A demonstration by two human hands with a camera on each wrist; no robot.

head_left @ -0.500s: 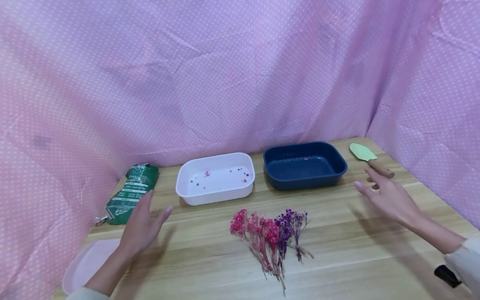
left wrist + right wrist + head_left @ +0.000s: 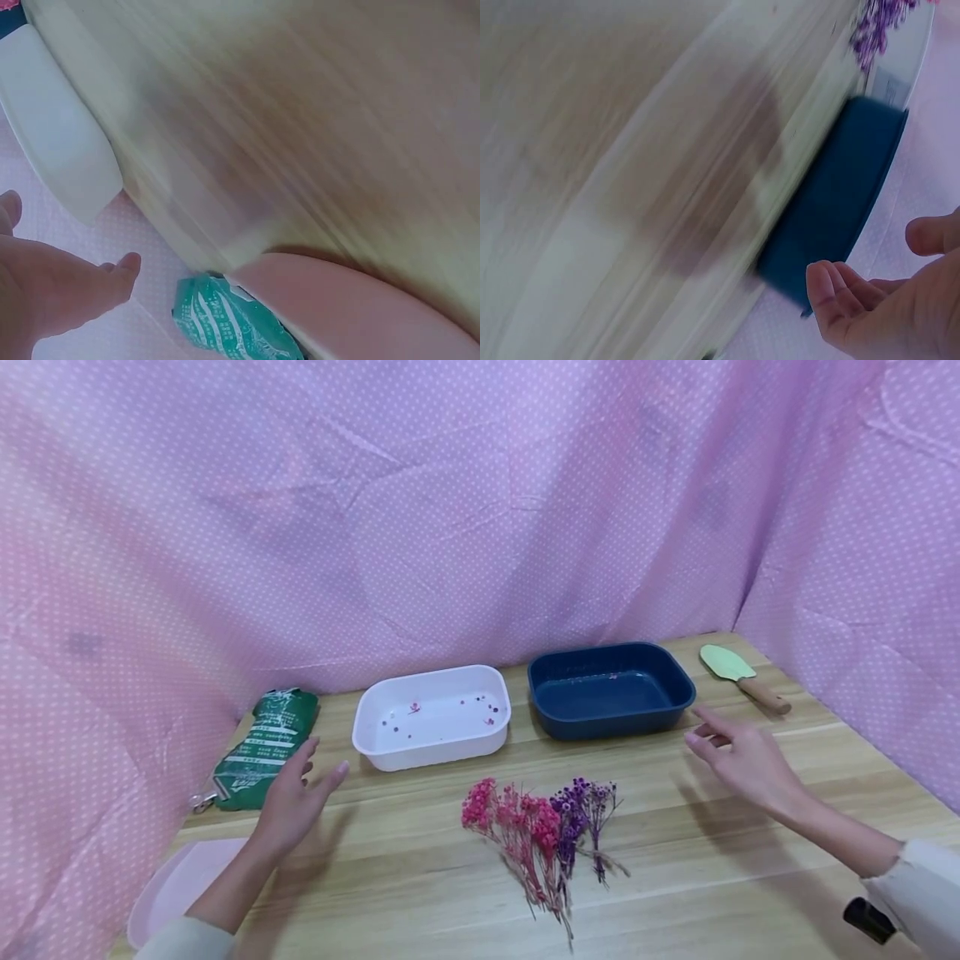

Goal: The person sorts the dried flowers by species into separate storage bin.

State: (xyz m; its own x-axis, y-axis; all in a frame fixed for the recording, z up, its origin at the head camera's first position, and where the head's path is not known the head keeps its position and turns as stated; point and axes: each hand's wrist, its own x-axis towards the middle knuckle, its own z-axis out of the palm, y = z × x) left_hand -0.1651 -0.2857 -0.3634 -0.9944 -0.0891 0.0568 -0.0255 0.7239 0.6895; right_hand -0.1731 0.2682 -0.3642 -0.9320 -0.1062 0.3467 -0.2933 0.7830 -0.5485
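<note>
My left hand point(image 2: 294, 803) is held over the table, empty, its fingers relaxed and its thumb spread. In the head view it overlaps the lower edge of a green printed bag point(image 2: 277, 727). The right hand point(image 2: 753, 770), also empty and loosely bent, hangs above the wood near the front right corner of a dark blue tub point(image 2: 611, 727). Between the hands lie dried flowers: a pink bunch point(image 2: 543, 822) and a purple bunch point(image 2: 572, 810), stems toward me. Behind them stands a white tub point(image 2: 442, 752) with small petals scattered inside.
A small trowel point(image 2: 763, 695) with a pale green blade and wooden handle lies at the back right. A pale pink lid-like piece point(image 2: 176, 885) sits at the left front edge, partly behind my forearm. Pink dotted cloth point(image 2: 465, 527) hangs around the table's back and sides.
My right hand has shifted left, nearer the dark blue tub, uncovering the trowel's handle. The left hand has moved slightly right, its fingers a little more bent. The flowers and tubs stay put.
</note>
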